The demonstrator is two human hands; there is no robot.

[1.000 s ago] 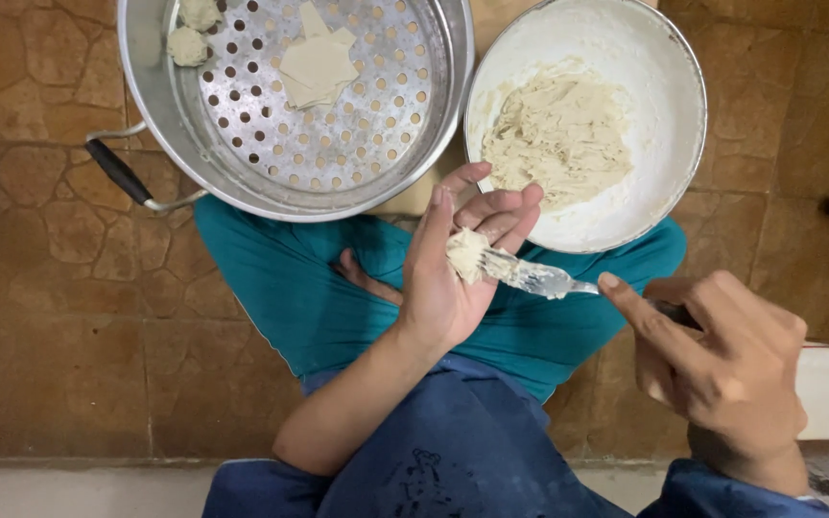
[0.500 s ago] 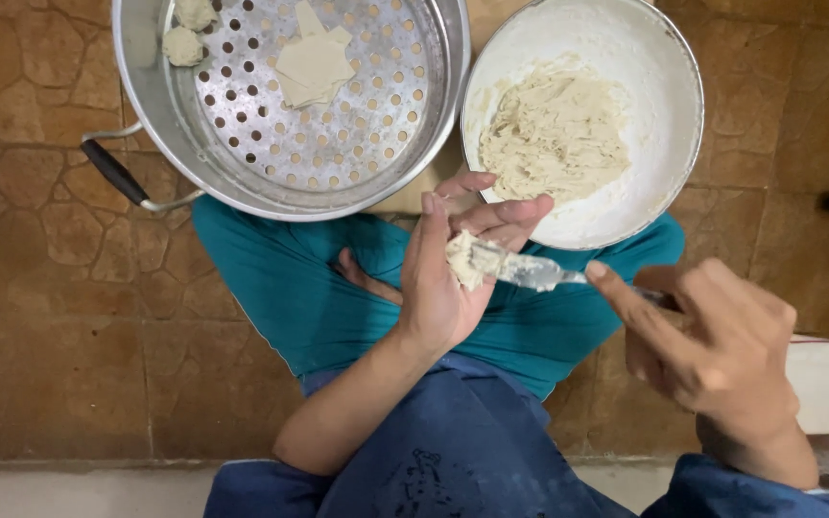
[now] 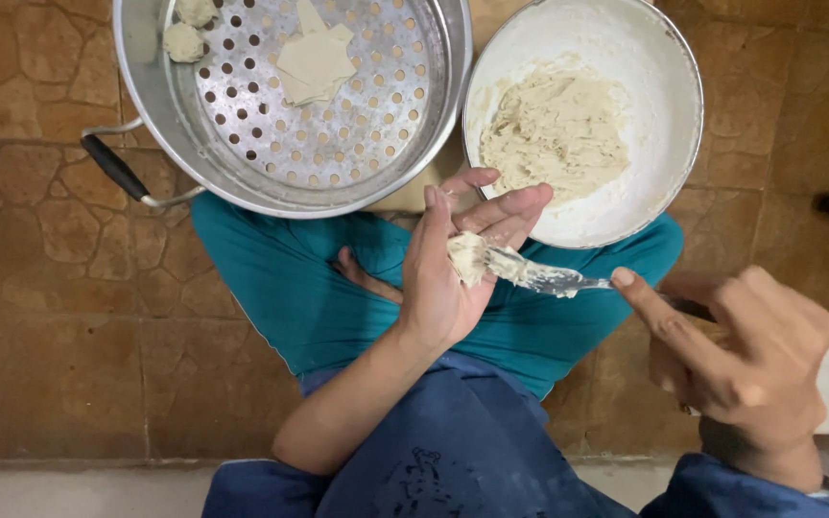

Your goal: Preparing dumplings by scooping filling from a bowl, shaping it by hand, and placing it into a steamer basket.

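Resting in cupped left hand point(image 3: 453, 278): dough lump point(image 3: 465, 257)

The left hand point(image 3: 448, 273) is raised palm-up over the lap, fingers point(image 3: 491, 206) half curled and close together, forearm running down toward the body. The right hand point(image 3: 741, 355) sits lower to the side, closed in a loose fist, index finger stretched toward the left palm.
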